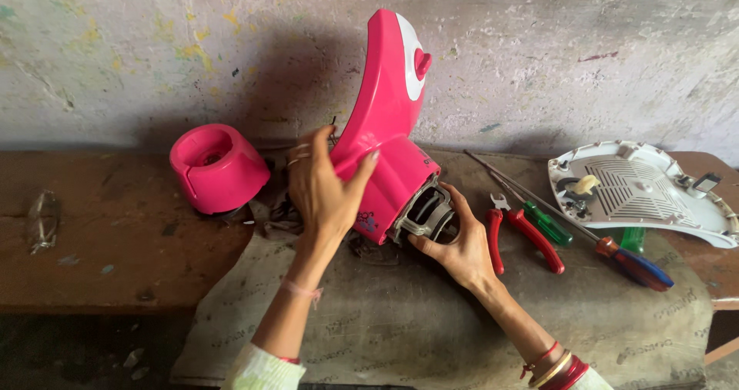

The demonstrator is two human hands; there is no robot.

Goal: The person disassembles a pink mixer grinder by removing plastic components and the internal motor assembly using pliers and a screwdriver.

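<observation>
**Pink appliance housing held tilted on a workbench**

Stained plaster wall rises behind a worn wooden bench (pixel 92 236) partly covered by a grey cloth (pixel 400 321). At the middle, 2 hands hold a pink appliance housing (pixel 385 128) tilted up on the cloth. The left hand (pixel 323 194) wraps its side, fingers spread and thumb pressed on the shell. The right hand (pixel 454 244) cups the exposed motor end (pixel 427 213) underneath, fingers curled against it. Red-handled pliers (pixel 523 236), screwdrivers (pixel 616 255) and a white base plate (pixel 647 194) lie to the right; a pink jar base (pixel 219 167) sits left.
</observation>
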